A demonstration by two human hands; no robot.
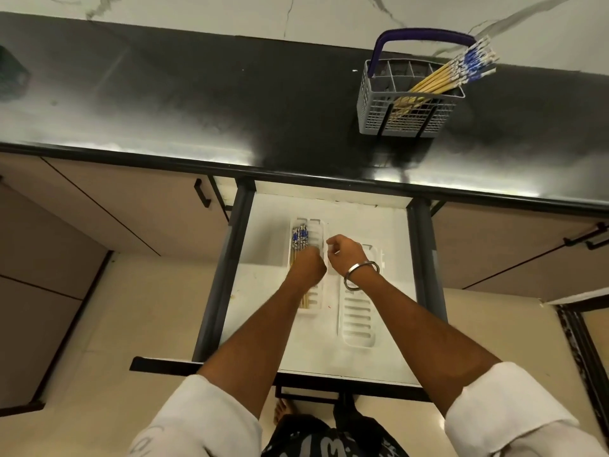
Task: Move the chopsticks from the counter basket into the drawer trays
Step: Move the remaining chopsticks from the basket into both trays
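A grey basket with a purple handle stands on the dark counter at the right, holding several bamboo chopsticks with blue-and-white tops. Below, the drawer is pulled out with two white slotted trays in it. Several chopsticks lie in the left tray. My left hand rests on them with fingers curled over the bundle. My right hand, wearing a metal bangle, hovers at that tray's right edge with fingers curled; whether it holds anything is hidden. The right tray looks empty.
The black counter edge overhangs the back of the drawer. Closed cabinet doors with black handles flank the drawer on both sides. A dark object sits at the counter's far left. My feet show under the drawer front.
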